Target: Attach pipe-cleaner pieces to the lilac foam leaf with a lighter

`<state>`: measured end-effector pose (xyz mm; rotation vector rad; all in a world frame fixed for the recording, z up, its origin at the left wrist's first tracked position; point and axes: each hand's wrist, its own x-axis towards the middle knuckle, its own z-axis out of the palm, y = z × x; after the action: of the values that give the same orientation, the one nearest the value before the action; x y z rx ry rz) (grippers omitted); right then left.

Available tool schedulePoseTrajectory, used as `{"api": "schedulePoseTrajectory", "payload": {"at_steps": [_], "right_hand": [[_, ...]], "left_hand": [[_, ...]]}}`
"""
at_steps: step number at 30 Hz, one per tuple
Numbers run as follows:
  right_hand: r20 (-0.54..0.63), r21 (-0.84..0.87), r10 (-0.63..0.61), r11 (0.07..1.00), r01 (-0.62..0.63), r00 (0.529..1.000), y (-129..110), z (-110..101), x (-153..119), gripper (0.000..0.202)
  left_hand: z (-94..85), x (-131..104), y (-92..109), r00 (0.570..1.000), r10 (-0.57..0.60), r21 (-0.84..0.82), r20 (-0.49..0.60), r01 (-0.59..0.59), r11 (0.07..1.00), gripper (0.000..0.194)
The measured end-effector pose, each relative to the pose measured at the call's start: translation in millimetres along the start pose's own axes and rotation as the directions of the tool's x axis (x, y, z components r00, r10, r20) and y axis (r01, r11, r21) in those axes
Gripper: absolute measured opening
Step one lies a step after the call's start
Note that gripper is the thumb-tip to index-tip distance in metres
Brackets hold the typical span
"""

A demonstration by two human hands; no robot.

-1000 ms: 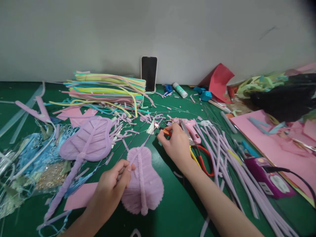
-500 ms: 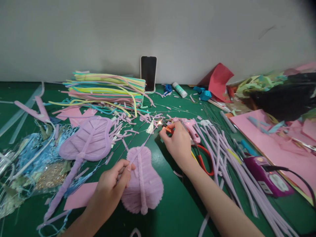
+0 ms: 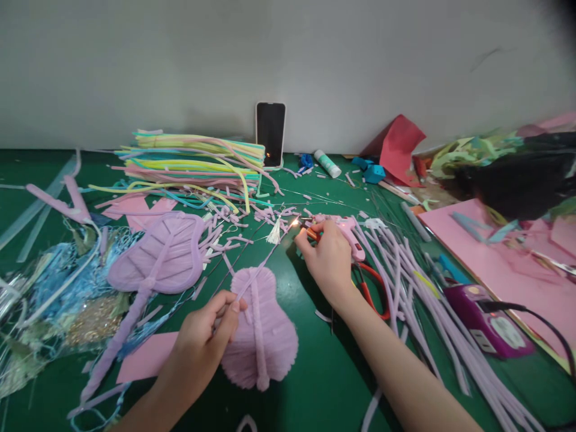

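My left hand (image 3: pixel 213 330) is closed in a pinch on a thin purple pipe cleaner strip (image 3: pixel 270 255), which slants up and away to the right. Beneath the strip lies a lobed purple pipe cleaner panel (image 3: pixel 279 345) with a thicker rib down its middle. My right hand (image 3: pixel 326 258) is wrapped round an orange lighter (image 3: pixel 311 234), mostly hidden by the fingers. Its small flame (image 3: pixel 295 222) burns at the strip's far end. On the left rests a purple leaf-shaped fan (image 3: pixel 175 240) with a wrapped handle.
Bundled coloured pipe cleaners (image 3: pixel 193 159) lie before an upright phone (image 3: pixel 270 132). A pink glue gun (image 3: pixel 348 231) and red-handled scissors (image 3: pixel 378 288) are beside my right hand, with loose purple stems (image 3: pixel 432 318) beyond. Blue tassels (image 3: pixel 76 270) crowd the left; a purple corded device (image 3: pixel 486 324) sits right.
My right hand has shifted slightly to the right, and the lighter's flame with it. My left hand and the panel stay put.
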<state>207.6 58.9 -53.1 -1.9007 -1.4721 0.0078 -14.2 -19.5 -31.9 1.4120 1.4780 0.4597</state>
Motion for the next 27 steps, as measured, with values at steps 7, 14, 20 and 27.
{"api": "schedulePoseTrajectory", "payload": {"at_steps": [7, 14, 20, 27], "right_hand": [[-0.002, 0.005, 0.019, 1.000, -0.019, 1.000, 2.1, -0.3, 2.3, 0.017], [-0.017, -0.009, 0.030, 1.000, -0.030, 0.999, 1.3, -0.6, 2.0, 0.017], [-0.025, -0.014, 0.017, 1.000, -0.018, 1.000, 2.1, -1.0, 1.5, 0.017], [-0.006, -0.007, 0.004, 1.000, -0.004, 1.000, 1.7, -0.1, 0.2, 0.017]], "left_hand": [[2.3, 2.5, -5.9, 1.000, -0.004, -0.015, 0.011, 0.004, 1.000, 0.037], [-0.5, -0.8, 3.0, 1.000, -0.026, 0.015, 0.014, 0.026, 1.000, 0.035], [-0.7, -1.3, 3.2, 1.000, -0.021, 0.009, 0.020, 0.021, 1.000, 0.033], [-0.5, -0.1, 4.5, 1.000, -0.009, 0.012, 0.017, 0.009, 1.000, 0.032]]}}
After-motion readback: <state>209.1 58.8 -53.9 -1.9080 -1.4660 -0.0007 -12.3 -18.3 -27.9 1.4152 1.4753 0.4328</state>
